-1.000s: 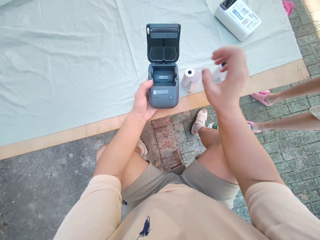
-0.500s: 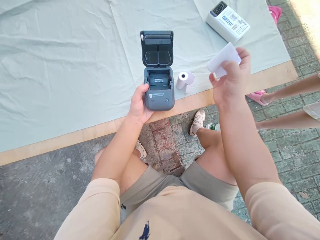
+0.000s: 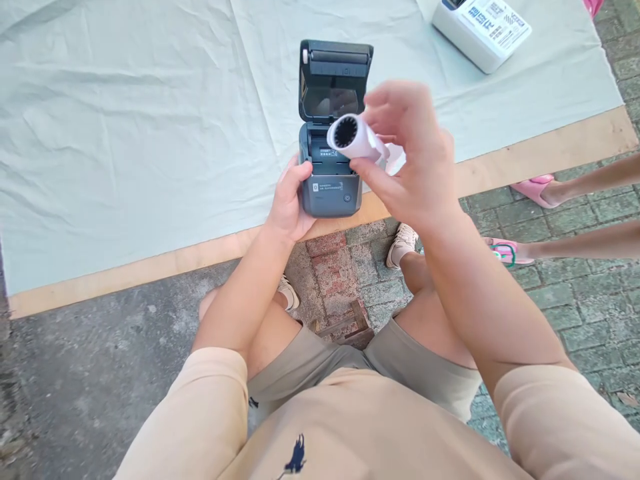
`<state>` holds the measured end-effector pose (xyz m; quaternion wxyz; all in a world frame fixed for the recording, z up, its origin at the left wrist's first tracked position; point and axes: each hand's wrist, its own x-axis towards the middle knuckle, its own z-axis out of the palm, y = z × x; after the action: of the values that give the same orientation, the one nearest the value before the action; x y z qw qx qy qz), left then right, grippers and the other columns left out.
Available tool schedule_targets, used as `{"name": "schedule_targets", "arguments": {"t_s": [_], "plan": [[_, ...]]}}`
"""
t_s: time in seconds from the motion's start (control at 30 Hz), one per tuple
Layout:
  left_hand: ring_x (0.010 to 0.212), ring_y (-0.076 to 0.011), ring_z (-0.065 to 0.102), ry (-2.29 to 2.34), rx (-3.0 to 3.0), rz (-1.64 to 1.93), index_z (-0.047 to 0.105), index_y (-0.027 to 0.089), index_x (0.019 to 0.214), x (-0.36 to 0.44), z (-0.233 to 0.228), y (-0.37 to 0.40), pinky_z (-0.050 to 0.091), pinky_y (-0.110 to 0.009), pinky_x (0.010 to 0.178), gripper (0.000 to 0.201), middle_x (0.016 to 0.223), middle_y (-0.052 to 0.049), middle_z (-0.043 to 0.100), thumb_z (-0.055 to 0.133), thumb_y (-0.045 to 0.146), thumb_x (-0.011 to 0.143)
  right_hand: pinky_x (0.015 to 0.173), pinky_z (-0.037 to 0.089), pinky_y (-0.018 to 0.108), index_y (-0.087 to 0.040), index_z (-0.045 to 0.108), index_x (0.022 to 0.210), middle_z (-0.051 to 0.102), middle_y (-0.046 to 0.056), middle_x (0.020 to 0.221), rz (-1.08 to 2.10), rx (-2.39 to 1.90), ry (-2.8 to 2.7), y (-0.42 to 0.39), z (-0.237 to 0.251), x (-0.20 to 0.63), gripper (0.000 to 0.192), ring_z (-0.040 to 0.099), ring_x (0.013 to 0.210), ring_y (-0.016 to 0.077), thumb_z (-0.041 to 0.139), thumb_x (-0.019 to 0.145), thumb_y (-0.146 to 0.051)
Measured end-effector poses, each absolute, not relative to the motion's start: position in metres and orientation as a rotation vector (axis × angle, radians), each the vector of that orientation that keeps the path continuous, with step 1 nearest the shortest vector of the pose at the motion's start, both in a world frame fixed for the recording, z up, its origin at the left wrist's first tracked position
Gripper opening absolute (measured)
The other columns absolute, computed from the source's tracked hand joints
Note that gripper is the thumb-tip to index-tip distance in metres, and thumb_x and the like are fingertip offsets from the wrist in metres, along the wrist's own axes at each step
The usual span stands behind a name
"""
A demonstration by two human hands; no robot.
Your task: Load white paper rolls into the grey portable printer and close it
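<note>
Printer [image 3: 327, 200]: being finger-clamped at eight o'clock by left hand [image 3: 290, 207]. Paper roll [image 3: 361, 143], printer's two o'clock: being finger-pinched by right hand [image 3: 423, 163].

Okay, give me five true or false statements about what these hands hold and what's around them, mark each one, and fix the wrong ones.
1. The left hand holds a dark device. True.
2. The device is closed. False: its lid stands open.
3. The right hand holds a white paper roll. True.
4. The roll sits inside the device's compartment. False: it is held in the right hand's fingers.
5. A white box with a printed label lies on the pale cloth. True.
</note>
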<state>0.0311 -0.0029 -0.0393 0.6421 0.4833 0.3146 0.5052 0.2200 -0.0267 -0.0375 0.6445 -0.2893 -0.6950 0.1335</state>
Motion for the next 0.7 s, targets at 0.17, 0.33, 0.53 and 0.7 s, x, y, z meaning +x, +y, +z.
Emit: {"name": "schedule_targets", "arguments": {"t_s": [0.17, 0.33, 0.53, 0.7], "plan": [[0.088, -0.0159, 0.074, 0.675, 1.195, 1.199, 0.056, 0.020, 0.112, 0.034, -0.045, -0.007, 0.060, -0.024, 0.070, 0.053, 0.095, -0.001, 0.069, 0.087, 0.046, 0.077, 0.089, 0.049, 0.041, -0.023, 0.056, 0.104, 0.069, 0.001, 0.117, 0.169, -1.159, -1.798, -0.024, -0.041, 0.216, 0.018, 0.063, 0.098, 0.0222, 0.059, 0.087, -0.018], [0.074, -0.0090, 0.065, 0.667, 1.212, 1.204, 0.059, 0.021, 0.111, 0.036, -0.045, -0.009, 0.055, -0.020, 0.064, 0.053, 0.091, 0.001, 0.065, 0.087, 0.049, 0.076, 0.102, 0.045, 0.047, -0.023, 0.062, 0.104, 0.071, 0.003, 0.114, 0.165, -1.241, -1.886, -0.019, -0.047, 0.211, 0.009, 0.063, 0.110, 0.0259, 0.058, 0.096, -0.023], [0.082, -0.0132, 0.065, 0.621, 1.096, 1.157, 0.061, 0.021, 0.107, 0.038, -0.035, -0.013, 0.057, -0.026, 0.074, 0.047, 0.097, -0.003, 0.064, 0.083, 0.052, 0.079, 0.100, 0.047, 0.049, -0.024, 0.069, 0.101, 0.071, 0.003, 0.121, 0.107, -1.001, -1.920, -0.022, -0.055, 0.212, 0.028, 0.062, 0.115, 0.0257, 0.053, 0.105, -0.047], [0.110, -0.0237, 0.069, 0.775, 1.055, 1.072, 0.060, 0.023, 0.110, 0.037, -0.034, -0.009, 0.057, -0.032, 0.089, 0.048, 0.102, -0.007, 0.067, 0.067, 0.065, 0.087, 0.096, 0.051, 0.045, -0.024, 0.070, 0.101, 0.068, 0.006, 0.122, 0.115, -0.904, -1.937, -0.026, -0.053, 0.213, 0.033, 0.064, 0.110, 0.0220, 0.048, 0.107, -0.048]]}}
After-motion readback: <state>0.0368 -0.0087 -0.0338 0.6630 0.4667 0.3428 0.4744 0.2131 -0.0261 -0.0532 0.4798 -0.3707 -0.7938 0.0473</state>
